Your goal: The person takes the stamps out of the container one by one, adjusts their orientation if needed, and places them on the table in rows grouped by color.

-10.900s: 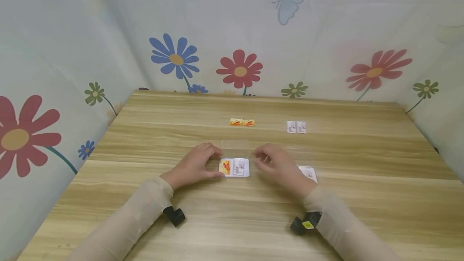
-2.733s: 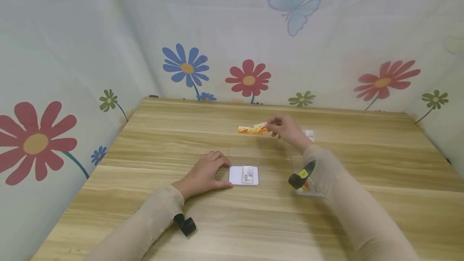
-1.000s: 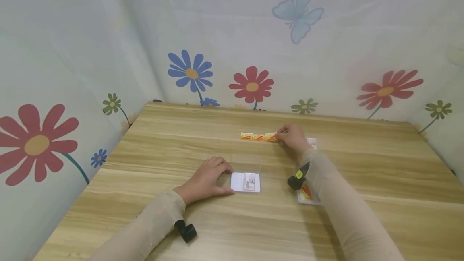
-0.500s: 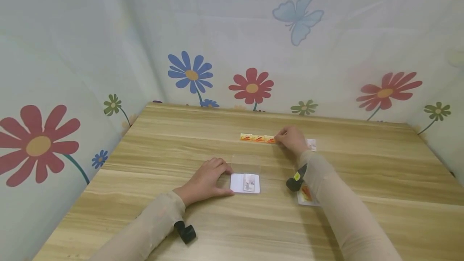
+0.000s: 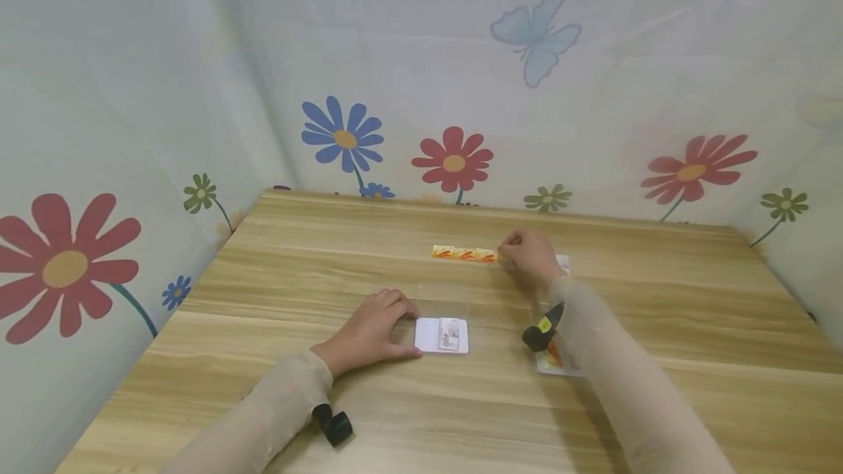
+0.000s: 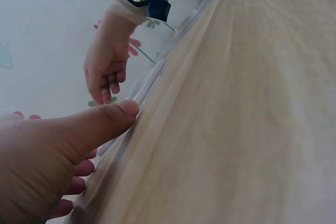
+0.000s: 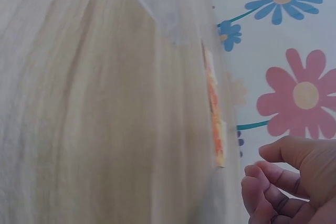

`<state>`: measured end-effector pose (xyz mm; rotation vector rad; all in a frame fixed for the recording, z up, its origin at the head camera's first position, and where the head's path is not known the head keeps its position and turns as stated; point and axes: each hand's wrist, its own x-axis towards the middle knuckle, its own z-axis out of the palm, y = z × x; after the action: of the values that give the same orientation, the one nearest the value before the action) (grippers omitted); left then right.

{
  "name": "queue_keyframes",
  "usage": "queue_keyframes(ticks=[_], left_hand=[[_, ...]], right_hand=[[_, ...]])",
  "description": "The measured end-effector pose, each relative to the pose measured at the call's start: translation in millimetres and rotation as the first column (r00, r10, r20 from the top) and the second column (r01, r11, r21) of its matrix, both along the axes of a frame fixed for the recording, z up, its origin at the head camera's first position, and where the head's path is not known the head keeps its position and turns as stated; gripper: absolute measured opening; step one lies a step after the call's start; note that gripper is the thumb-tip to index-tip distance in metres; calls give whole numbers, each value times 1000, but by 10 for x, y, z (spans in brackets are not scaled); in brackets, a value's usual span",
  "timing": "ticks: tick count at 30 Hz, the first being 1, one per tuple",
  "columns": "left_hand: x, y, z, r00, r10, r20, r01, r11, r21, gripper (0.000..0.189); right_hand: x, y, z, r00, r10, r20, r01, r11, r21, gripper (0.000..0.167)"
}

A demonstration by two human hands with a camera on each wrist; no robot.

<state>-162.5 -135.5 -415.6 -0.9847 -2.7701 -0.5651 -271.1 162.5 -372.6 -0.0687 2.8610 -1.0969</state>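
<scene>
My left hand (image 5: 369, 333) holds the left edge of a small flat case (image 5: 428, 335), thumb at the near side and fingers at the far side. The case has a white base, and its clear lid (image 5: 443, 300) lies folded back. A pale grey picture card (image 5: 450, 333) sits in its right half. In the head view my right hand (image 5: 532, 253) is just right of a row of three orange-yellow picture cards (image 5: 465, 254). The right wrist view shows its fingers (image 7: 283, 156) loosely bent, with nothing between them, apart from the orange-yellow cards (image 7: 214, 108).
A second case (image 5: 546, 364) with an orange card lies partly under my right forearm. Pale grey cards (image 5: 563, 262) are mostly hidden behind my right hand. A flowered curtain (image 5: 395, 57) stands behind the wooden table (image 5: 296, 240).
The orange card that lay in the left case earlier is now third in the back row. My right hand carried it there and has let it go. My left hand has stayed at the case.
</scene>
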Motion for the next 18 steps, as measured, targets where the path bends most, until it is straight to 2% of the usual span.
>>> queue_keyframes(ticks=[9,18], left_hand=[[-3,-10,-15,1000,2,-2,-2,1000,7,51],[-17,1,-32,1000,2,-8,-2,1000,-1,51]], right_hand=[[102,11,129,999,30,-25,-31,999,-38,23],[267,-31,275,990,95,-108,-102,993,-62,22]])
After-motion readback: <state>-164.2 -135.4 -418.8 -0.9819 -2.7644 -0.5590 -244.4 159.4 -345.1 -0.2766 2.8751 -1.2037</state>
